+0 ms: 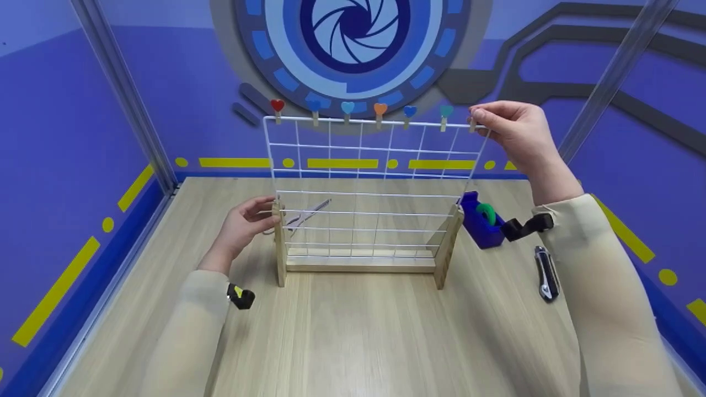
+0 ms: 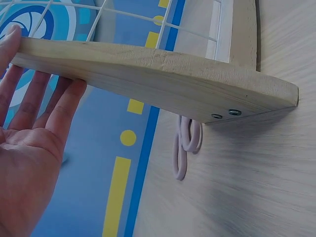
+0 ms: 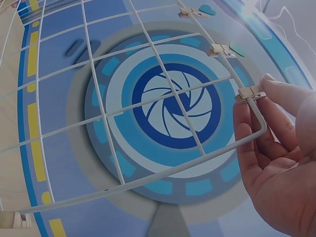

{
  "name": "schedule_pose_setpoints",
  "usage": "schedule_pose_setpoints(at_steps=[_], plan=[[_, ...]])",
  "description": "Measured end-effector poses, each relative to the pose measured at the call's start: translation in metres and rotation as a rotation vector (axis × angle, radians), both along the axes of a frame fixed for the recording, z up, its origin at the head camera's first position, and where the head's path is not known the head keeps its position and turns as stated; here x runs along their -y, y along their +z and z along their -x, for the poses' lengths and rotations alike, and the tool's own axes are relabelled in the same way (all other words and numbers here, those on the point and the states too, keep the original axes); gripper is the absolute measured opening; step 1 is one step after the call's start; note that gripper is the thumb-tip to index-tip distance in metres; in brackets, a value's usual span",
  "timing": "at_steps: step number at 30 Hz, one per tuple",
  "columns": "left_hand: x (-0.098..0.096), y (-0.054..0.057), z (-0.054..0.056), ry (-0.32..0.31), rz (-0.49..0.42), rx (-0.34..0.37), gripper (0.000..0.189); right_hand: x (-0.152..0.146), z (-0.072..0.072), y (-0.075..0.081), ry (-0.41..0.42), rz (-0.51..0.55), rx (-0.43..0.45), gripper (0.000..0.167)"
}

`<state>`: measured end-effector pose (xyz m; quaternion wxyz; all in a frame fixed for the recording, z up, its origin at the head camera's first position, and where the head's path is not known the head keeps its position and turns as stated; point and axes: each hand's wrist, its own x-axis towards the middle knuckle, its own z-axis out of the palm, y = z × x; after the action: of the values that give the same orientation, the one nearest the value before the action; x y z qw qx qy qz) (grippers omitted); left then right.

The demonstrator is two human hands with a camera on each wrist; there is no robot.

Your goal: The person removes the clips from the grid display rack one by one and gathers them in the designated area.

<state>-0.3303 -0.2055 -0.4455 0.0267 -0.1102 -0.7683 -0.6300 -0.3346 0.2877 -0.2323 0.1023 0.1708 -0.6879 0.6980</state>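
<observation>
A white wire grid (image 1: 375, 149) stands upright in a wooden stand (image 1: 361, 267). Along its top wire sit several small wooden clothespins topped with coloured hearts, among them a red one (image 1: 277, 106) and an orange one (image 1: 380, 110). At the top right corner my right hand (image 1: 521, 129) pinches the end clothespin (image 3: 251, 94), which is on the wire; fingertips cover its top. My left hand (image 1: 240, 226) holds the upper end of the stand's left side board (image 2: 148, 74), thumb on one face and fingers on the other.
Behind the grid at left lie scissors (image 1: 309, 215), partly covered by the left post. A blue tape dispenser (image 1: 481, 226) with green tape sits right of the stand. Nearer on the right lies a utility knife (image 1: 546, 275). Blue printed walls enclose the table (image 1: 353, 342).
</observation>
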Motion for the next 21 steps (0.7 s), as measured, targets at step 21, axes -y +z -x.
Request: schedule_pose_setpoints(at_steps=[21], plan=[[0.0003,-0.0008,0.0009,-0.002,-0.010,0.007,0.056,0.0036,-0.0013,-0.0026,-0.040,-0.031,-0.131,0.028]])
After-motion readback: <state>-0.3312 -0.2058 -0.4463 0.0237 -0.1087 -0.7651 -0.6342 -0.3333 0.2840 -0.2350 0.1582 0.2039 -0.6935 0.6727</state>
